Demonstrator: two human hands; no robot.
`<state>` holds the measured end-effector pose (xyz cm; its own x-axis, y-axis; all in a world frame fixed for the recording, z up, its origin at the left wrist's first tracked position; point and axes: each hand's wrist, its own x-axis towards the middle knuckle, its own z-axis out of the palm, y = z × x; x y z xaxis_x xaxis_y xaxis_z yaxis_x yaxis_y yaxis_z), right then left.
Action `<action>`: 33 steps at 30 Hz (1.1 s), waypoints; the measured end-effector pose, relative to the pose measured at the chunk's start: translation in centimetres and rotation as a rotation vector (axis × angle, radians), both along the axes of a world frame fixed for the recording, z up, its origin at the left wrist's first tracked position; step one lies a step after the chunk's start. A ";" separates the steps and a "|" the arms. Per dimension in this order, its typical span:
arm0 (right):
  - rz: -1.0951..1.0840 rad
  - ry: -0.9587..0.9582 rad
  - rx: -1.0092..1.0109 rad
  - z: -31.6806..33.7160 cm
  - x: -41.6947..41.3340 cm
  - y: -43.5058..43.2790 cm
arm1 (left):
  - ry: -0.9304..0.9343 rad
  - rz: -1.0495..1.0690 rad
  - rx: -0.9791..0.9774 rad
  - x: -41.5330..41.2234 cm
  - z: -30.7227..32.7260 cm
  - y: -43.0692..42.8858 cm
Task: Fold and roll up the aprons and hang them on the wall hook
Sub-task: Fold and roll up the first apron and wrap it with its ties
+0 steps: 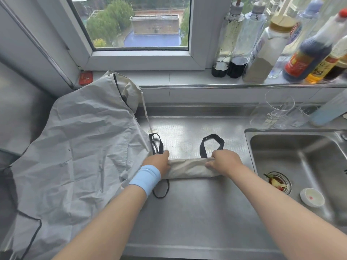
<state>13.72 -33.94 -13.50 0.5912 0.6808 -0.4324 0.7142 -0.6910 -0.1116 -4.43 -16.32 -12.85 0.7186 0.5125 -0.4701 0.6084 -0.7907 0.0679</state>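
Note:
A beige apron rolled into a tight tube (188, 168) lies across the steel counter (197, 212) in front of me. My left hand (159, 162), with a light blue wristband, grips the roll's left end. My right hand (224, 162) grips its right end, fingers curled over the top. Black straps loop out beyond the roll (212, 143) and below the left hand (161, 190). A second apron (75, 147), grey and crumpled with black trim, lies spread out to the left, draped over the counter's edge. No wall hook is in view.
A steel sink (300, 166) lies to the right, with food scraps in its drain (276, 182) and a small white dish (311, 197). Upturned glasses (277, 111) stand behind it. Several sauce bottles (272, 47) line the windowsill. A red card (85, 77) lies on the sill's left end.

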 end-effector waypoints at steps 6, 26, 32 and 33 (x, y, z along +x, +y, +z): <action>0.238 -0.478 0.038 -0.5 -1.9 1.5 | -0.321 -0.442 0.187 2.3 -1.7 -4.1; 0.333 -0.218 0.151 -4.5 -1.4 -3.1 | -0.207 -0.118 -0.014 -0.9 -4.9 -2.8; 0.472 -0.200 0.381 -2.5 -4.0 -1.5 | -0.192 -0.331 0.121 0.4 -2.4 -3.6; 0.470 -0.158 0.373 -2.4 -4.0 -1.5 | -0.174 -0.325 0.111 0.4 -2.4 -3.6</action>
